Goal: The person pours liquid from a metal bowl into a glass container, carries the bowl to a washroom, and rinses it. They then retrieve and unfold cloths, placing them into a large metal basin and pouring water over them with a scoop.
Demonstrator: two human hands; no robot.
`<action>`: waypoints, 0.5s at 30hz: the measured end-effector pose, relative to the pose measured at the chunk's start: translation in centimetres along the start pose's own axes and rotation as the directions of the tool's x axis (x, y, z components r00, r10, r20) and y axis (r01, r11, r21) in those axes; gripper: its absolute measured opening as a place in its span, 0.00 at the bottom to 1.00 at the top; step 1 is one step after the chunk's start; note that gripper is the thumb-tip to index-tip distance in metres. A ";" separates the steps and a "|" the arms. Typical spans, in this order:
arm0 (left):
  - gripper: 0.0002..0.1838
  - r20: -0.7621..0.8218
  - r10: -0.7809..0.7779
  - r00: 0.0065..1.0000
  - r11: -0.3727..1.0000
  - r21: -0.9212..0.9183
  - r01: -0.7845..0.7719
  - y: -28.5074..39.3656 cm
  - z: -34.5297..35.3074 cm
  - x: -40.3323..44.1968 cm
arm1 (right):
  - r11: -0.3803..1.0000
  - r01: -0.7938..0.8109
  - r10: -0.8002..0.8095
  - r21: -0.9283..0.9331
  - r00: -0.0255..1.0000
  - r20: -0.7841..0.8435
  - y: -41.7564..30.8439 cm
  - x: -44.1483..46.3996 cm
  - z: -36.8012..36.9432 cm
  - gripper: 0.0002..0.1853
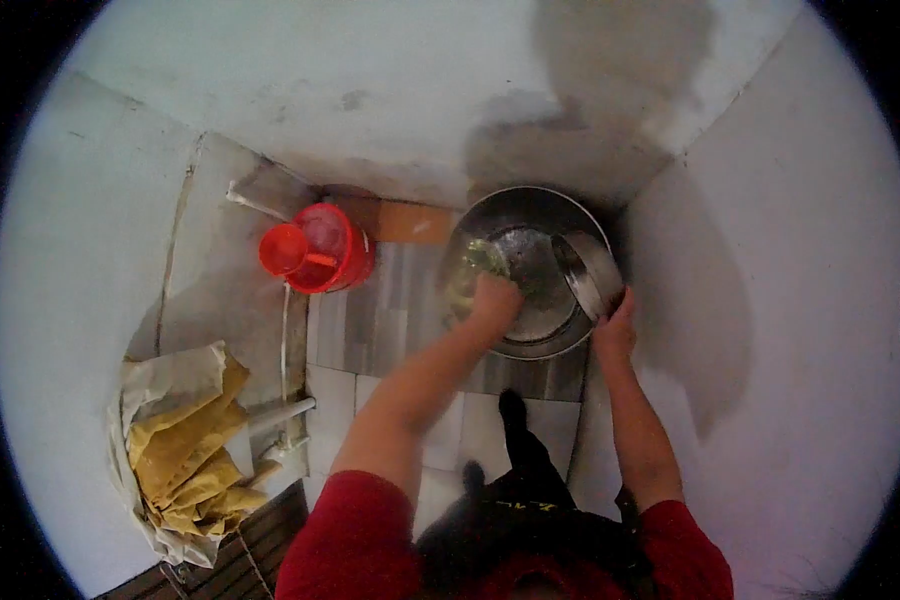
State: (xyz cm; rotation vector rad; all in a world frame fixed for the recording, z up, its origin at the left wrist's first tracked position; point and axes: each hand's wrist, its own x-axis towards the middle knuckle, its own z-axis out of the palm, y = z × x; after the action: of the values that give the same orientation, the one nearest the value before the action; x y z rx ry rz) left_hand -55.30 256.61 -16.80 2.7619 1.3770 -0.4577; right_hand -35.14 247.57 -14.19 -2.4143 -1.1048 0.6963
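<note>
A large round metal basin (pixel 530 345) stands on the floor in the corner, with a wet, shiny inside. My left hand (pixel 495 302) reaches into its left side, fingers closed. Just beyond those fingers is a pale yellow-green clump (pixel 483 256), too blurred to name. A smaller metal bowl (pixel 590 272) is tipped on its side within the right part of the basin. Gripping that bowl's near edge at the basin's right rim is my right hand (pixel 618 322); its fingertips are partly hidden.
A red bucket (pixel 355 262) stands left of the basin, with a red dipper (pixel 285 248) across its top. Crumpled yellow-and-white sheeting (pixel 185 450) lies at lower left, near a white pipe (pixel 288 412). Walls close in behind and on the right.
</note>
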 end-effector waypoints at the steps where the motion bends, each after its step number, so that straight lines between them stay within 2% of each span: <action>1: 0.07 0.000 0.001 1.000 1.000 -0.001 -0.001 0.3 -0.6 0.0 | 1.000 -0.001 0.001 -0.001 1.000 -0.001 0.5 0.0 0.2 0.36; 3: 0.07 0.065 0.069 0.995 0.997 0.016 -0.071 0.9 -1.7 0.1 | 0.992 0.116 -0.112 0.044 0.989 -0.092 1.9 0.0 1.0 0.35; 4: 0.07 0.067 0.068 0.995 0.997 0.015 -0.070 1.2 -2.9 0.2 | 0.992 0.117 -0.112 0.043 0.990 -0.090 1.5 -0.2 0.5 0.35; 6: 0.08 0.192 0.116 0.975 0.985 0.103 -0.137 1.6 -4.7 0.6 | 1.000 -0.016 0.016 -0.005 0.999 -0.034 0.6 -0.6 -0.2 0.37; 7: 0.08 0.192 0.115 0.975 0.985 0.103 -0.137 1.7 -4.6 1.0 | 1.000 -0.016 0.015 -0.005 0.999 -0.033 1.4 -0.3 0.3 0.37; 9: 0.09 0.159 0.131 0.979 0.979 0.133 -0.153 2.2 -4.7 1.4 | 0.991 0.132 -0.129 0.006 0.978 -0.165 2.8 0.0 1.2 0.36; 10: 0.09 0.159 0.131 0.979 0.979 0.133 -0.153 2.4 -4.8 1.5 | 0.991 0.132 -0.129 0.006 0.978 -0.165 2.7 0.0 1.0 0.36; 12: 0.10 0.096 0.151 0.984 0.961 0.221 -0.169 2.7 -5.4 1.5 | 0.997 -0.075 0.076 0.022 0.995 -0.060 2.3 0.0 0.4 0.36; 15: 0.10 0.140 0.163 0.977 0.966 0.180 -0.187 2.9 -7.2 1.5 | 0.997 -0.055 0.059 0.061 0.995 -0.074 2.7 -0.3 0.0 0.34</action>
State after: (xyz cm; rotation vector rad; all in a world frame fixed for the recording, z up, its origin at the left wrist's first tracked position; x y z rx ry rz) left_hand -50.39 257.04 -10.61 2.9133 1.1037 -0.7763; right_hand -33.73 245.70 -15.57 -2.4100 -0.9753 0.6402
